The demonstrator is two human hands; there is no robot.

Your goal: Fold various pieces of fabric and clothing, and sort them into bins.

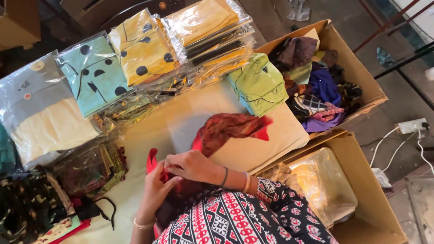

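A pale cloth-covered bench (149,135) fills the middle of the view, with grey floor (393,97) to the right and cardboard boxes around it. Near the lower edge both hands meet on one red and maroon garment (226,131): the left hand (156,187) has its fingers curled shut over a bunched red fold, and the right hand (192,166) lies just above it, fingers closed on the same cloth, the two hands touching. The garment runs up and to the right from the hands and spreads over a flat tan sheet (266,140) lying on the bench. Beyond it sits one folded green garment (258,83). Along the far side of the bench are clear-bagged folded clothes: one grey and cream pack (43,113), one teal pack with dark spots (95,74), one yellow pack with dark spots (142,47), and a stack of yellow packs (210,31) whose number cannot be told. To the left lie dark printed fabrics (31,203). Two open cardboard boxes stand at the right: the far box (357,68) heaped with loose mixed-colour clothes, the near box (366,180) holding a clear plastic-wrapped bundle (323,180). One white power strip (412,125) with cords lies on the floor.
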